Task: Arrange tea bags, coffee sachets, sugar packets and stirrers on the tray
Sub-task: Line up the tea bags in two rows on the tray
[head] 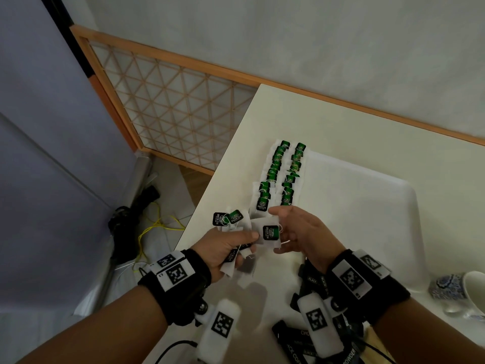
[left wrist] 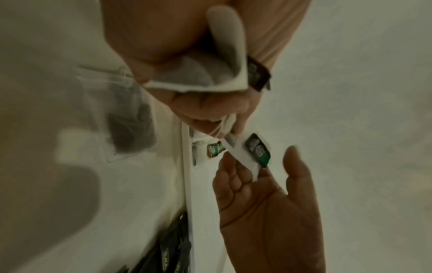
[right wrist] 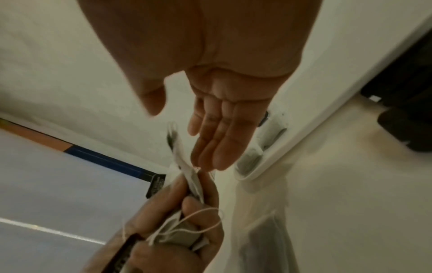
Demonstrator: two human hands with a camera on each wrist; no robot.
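Observation:
Two rows of green-tagged tea bags (head: 280, 174) lie along the left side of the white tray (head: 367, 195). My left hand (head: 246, 241) grips a bunch of tea bags (head: 236, 261) in its curled fingers, and its thumb and forefinger pinch one more tea bag (head: 269, 232) held out to the right. My right hand (head: 284, 231) is open around that bag, thumb above and straight fingers below, not pinching it. The left wrist view shows the held-out tea bag (left wrist: 243, 155) above the right palm (left wrist: 268, 194). In the right wrist view the right fingers (right wrist: 210, 140) are straight beside the bag (right wrist: 184, 166).
Two loose tea bags (head: 228, 218) lie on the white table (head: 328, 122) near its left edge. Black coffee sachets (head: 315, 282) are piled at the front under my right wrist. A blue-and-white cup (head: 462, 292) stands at the right. A wooden lattice screen (head: 170, 106) stands beyond the left edge.

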